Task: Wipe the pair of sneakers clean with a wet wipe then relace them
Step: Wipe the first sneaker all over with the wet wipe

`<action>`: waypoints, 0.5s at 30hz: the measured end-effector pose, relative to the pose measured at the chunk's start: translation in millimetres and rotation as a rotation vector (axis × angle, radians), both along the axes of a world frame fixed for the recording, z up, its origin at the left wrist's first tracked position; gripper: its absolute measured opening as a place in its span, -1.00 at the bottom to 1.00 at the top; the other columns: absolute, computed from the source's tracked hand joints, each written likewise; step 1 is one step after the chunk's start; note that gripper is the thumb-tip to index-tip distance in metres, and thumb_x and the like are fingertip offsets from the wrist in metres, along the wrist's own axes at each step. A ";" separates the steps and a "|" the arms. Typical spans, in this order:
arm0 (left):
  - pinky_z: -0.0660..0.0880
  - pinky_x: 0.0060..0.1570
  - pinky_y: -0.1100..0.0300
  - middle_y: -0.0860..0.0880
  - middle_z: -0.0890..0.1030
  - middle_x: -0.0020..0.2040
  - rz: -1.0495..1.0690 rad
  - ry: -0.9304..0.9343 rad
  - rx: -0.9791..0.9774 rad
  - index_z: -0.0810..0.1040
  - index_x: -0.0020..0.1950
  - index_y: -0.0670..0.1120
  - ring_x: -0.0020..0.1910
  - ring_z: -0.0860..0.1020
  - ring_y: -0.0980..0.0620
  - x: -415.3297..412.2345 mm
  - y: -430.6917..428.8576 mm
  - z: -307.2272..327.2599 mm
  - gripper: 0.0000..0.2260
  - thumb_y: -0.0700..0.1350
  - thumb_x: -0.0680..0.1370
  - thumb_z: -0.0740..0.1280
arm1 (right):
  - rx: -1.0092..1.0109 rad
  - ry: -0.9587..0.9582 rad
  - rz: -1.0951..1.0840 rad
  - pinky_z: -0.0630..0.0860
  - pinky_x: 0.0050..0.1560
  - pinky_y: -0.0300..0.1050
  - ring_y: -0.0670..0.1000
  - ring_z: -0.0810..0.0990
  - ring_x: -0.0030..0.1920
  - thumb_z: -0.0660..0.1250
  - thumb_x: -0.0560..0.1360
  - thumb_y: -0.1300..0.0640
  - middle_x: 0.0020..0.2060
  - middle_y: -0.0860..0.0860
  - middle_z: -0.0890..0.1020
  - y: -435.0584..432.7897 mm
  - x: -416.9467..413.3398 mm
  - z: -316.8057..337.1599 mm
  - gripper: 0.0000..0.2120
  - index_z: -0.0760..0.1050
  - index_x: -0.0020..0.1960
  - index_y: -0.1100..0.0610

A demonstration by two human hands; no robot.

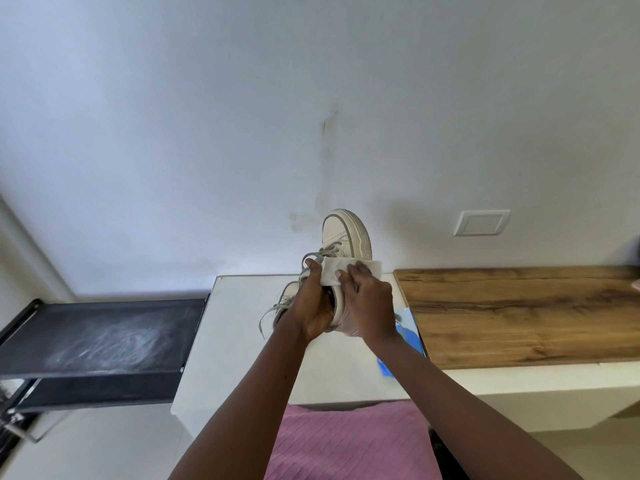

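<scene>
My left hand (313, 303) grips a cream white sneaker (348, 237) by its heel and collar, toe tilted up toward the wall. A white wet wipe (341, 270) lies across the shoe's side and laces, and my right hand (369, 299) presses it there with flat fingers. The second sneaker (286, 299) sits on the white cabinet top (242, 306) behind my left hand, mostly hidden, with grey laces (266, 317) hanging loose to the left.
A blue wipe packet (408, 327) lies on the cabinet under my right forearm. A wooden shelf (519, 313) runs to the right. A black rack (100, 334) stands at the left. A wall plate (481, 222) is on the white wall.
</scene>
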State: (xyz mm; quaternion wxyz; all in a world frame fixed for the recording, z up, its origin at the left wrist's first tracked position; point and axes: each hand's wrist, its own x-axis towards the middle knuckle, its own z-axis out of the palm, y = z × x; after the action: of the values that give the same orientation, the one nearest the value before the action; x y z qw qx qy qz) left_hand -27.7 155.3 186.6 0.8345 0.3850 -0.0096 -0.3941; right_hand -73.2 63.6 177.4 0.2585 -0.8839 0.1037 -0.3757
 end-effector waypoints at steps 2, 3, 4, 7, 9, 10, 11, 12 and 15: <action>0.59 -0.11 0.12 -0.16 0.69 -0.07 0.008 0.021 -0.009 0.54 0.09 -0.18 -0.12 0.68 -0.05 1.7 -1.0 -0.3 -0.38 0.28 0.59 -0.08 | 0.020 0.001 0.017 0.60 -0.04 0.12 0.27 0.64 -0.06 0.35 0.49 0.21 0.11 0.27 0.60 3.1 -0.2 -3.8 -0.77 0.59 0.10 0.29; 0.59 -0.08 0.12 -0.16 0.69 -0.05 0.009 0.029 -0.020 0.54 0.10 -0.18 -0.11 0.68 -0.04 2.7 -1.5 -1.4 -0.38 0.28 0.60 -0.08 | 0.031 -0.002 0.033 0.58 0.01 0.12 0.27 0.64 -0.01 0.35 0.48 0.24 0.13 0.26 0.59 1.7 -0.1 -5.7 -0.76 0.58 0.14 0.27; 0.58 -0.04 0.13 -0.16 0.68 -0.04 0.013 0.037 -0.030 0.54 0.11 -0.19 -0.09 0.67 -0.03 3.1 -2.0 -1.7 -0.38 0.27 0.60 -0.08 | 0.043 -0.002 0.045 0.56 0.04 0.11 0.26 0.63 0.01 0.35 0.48 0.28 0.13 0.23 0.59 -0.5 -0.3 -6.0 -0.75 0.57 0.16 0.26; 0.51 0.09 0.08 -0.17 0.66 0.04 0.034 0.045 -0.033 0.54 0.15 -0.18 0.00 0.65 -0.06 2.2 -2.2 -2.2 -0.39 0.26 0.60 -0.07 | -0.011 -0.019 0.093 0.59 -0.05 0.09 0.24 0.66 -0.06 0.31 0.47 0.36 0.05 0.18 0.64 -8.6 0.1 -3.9 -0.75 0.58 0.13 0.28; 0.49 0.13 0.05 -0.17 0.63 0.12 0.036 0.040 -0.011 0.52 0.22 -0.16 0.11 0.60 -0.08 1.6 -3.1 -3.1 -0.40 0.26 0.60 -0.06 | -0.133 -0.016 0.128 0.62 -0.14 0.11 0.22 0.67 -0.11 0.29 0.40 0.41 0.02 0.19 0.66 -14.7 3.5 -0.5 -0.74 0.60 0.06 0.30; 0.49 0.13 0.05 -0.18 0.62 0.15 0.037 0.037 0.000 0.51 0.24 -0.15 0.13 0.58 -0.09 0.8 -4.2 -4.0 -0.41 0.26 0.61 -0.06 | -0.171 -0.002 0.138 0.63 -0.16 0.13 0.22 0.67 -0.11 0.29 0.38 0.43 0.02 0.19 0.65 -18.1 6.3 2.2 -0.73 0.61 0.04 0.30; 0.49 0.13 0.05 -0.18 0.61 0.16 0.039 0.033 0.006 0.51 0.24 -0.14 0.14 0.57 -0.09 -0.7 -5.3 -4.6 -0.43 0.25 0.61 -0.05 | -0.194 0.011 0.142 0.63 -0.16 0.13 0.21 0.67 -0.10 0.28 0.36 0.44 0.03 0.19 0.65 -21.5 9.7 4.8 -0.72 0.61 0.03 0.29; 0.49 0.14 0.05 -0.18 0.61 0.15 0.042 0.030 0.004 0.50 0.23 -0.15 0.14 0.57 -0.09 -1.7 -6.6 -5.4 -0.44 0.24 0.61 -0.05 | -0.211 0.021 0.138 0.62 -0.16 0.11 0.20 0.67 -0.09 0.27 0.35 0.45 0.03 0.18 0.65 -24.2 12.5 7.6 -0.71 0.62 0.02 0.29; 0.45 0.19 0.06 -0.17 0.62 0.10 0.053 0.029 -0.019 0.51 0.20 -0.16 0.12 0.56 -0.09 -2.5 -8.5 -6.2 -0.46 0.21 0.62 -0.05 | -0.283 0.034 0.117 0.61 -0.23 0.00 0.14 0.67 -0.07 0.25 0.33 0.39 -0.01 0.15 0.67 -27.3 16.9 10.5 -0.71 0.64 -0.02 0.26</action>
State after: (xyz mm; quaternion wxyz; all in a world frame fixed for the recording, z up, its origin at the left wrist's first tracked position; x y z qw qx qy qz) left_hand -30.2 146.8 180.4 0.8484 0.3714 0.0088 -0.3771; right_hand -56.3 36.4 187.8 0.1511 -0.9223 0.0023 -0.3557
